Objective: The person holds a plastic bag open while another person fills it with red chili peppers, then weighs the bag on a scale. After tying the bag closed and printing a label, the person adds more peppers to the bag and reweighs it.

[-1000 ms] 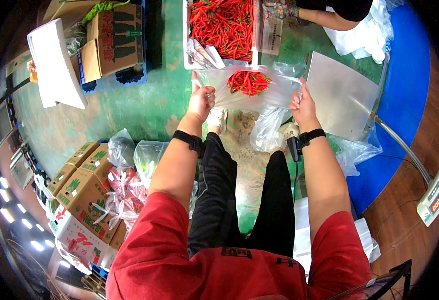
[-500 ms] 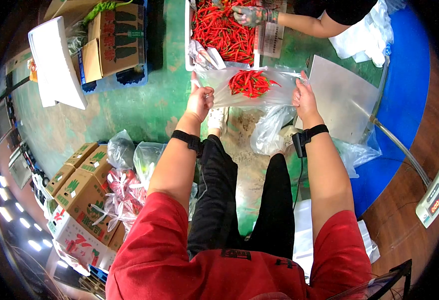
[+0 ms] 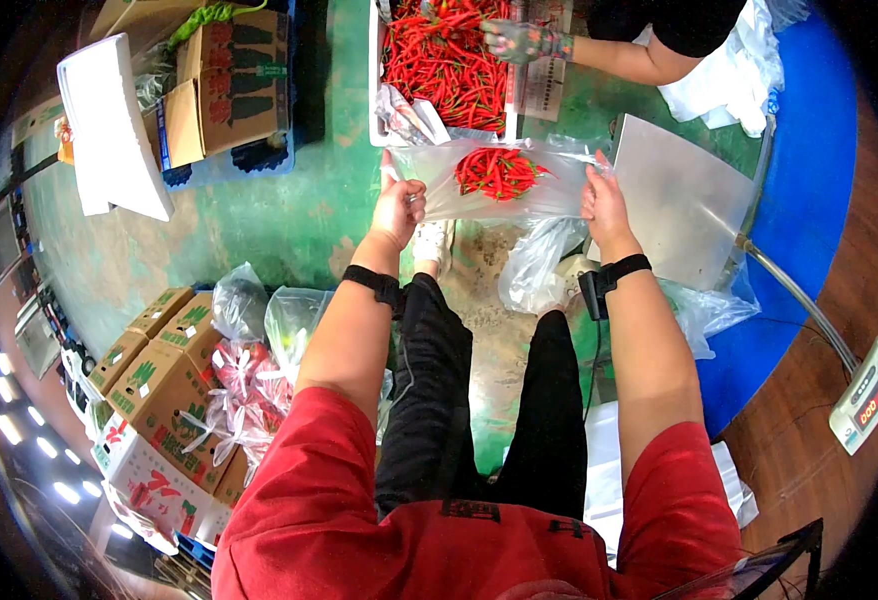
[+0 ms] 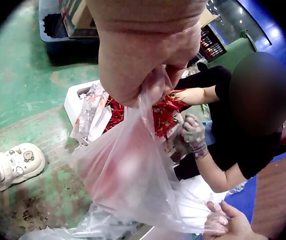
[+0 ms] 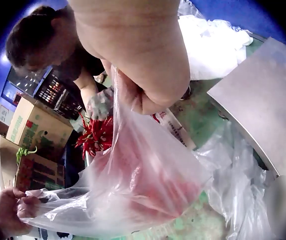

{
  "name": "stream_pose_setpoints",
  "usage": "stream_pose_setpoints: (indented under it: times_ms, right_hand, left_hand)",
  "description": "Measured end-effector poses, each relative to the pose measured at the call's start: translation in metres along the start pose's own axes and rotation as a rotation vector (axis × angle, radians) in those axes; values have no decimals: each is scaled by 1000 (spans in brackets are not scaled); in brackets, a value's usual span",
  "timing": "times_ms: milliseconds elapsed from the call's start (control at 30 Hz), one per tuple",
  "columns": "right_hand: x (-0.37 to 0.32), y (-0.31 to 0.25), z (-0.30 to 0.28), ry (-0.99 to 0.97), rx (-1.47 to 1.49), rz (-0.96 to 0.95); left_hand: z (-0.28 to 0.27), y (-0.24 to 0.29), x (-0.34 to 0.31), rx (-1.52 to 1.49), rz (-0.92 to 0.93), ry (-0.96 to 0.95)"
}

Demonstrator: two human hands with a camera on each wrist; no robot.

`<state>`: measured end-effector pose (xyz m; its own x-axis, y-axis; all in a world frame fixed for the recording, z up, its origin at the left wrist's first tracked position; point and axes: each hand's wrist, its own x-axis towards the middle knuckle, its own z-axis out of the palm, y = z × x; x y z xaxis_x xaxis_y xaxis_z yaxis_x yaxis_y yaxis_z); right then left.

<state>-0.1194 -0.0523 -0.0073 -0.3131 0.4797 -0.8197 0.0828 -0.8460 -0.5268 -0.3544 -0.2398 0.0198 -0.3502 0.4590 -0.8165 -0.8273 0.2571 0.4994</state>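
My left hand [image 3: 397,210] and right hand [image 3: 604,205] grip opposite sides of the mouth of a clear plastic bag [image 3: 439,190], stretching it wide between them. Inside lies a heap of red chili peppers [image 3: 499,174] with green stems. Through the cloudy film in the right wrist view, the chilies [image 5: 158,192] hang low in the bag. Just beyond it stands a white foam box [image 3: 376,105] full of loose red chilies [image 3: 449,75], newspaper [image 3: 404,112] at its near corner. Another person's gloved hand [image 3: 524,42] is over that box.
A metal scale plate [image 3: 684,205] stands to the right, its display [image 3: 864,398] on a pole further out. A plastic bag [image 3: 539,265] lies by my foot. Cartons [image 3: 164,380] and filled bags [image 3: 249,375] are stacked at left, a white foam panel [image 3: 114,125] further ahead.
The other person's gloved hand has reached left over the chili box, then drawn back slightly right. My hands still hold the bag stretched, with only small shifts.
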Motion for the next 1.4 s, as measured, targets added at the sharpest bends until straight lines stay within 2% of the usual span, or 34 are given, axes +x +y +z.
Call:
stream_pose_setpoints:
  times_ms: [167, 233, 1133, 1400]
  right_hand:
    - [-3, 0, 0, 5, 8, 37]
    - [-4, 0, 0, 12, -1, 43]
    - [3, 4, -1, 26, -3, 85]
    - [2, 0, 2, 38, -48, 26]
  left_hand:
    - [-2, -1, -1, -28, 6, -34]
    - [2, 0, -2, 7, -3, 12]
    - [0, -5, 4, -4, -3, 34]
    - [8, 5, 4, 49, 0, 17]
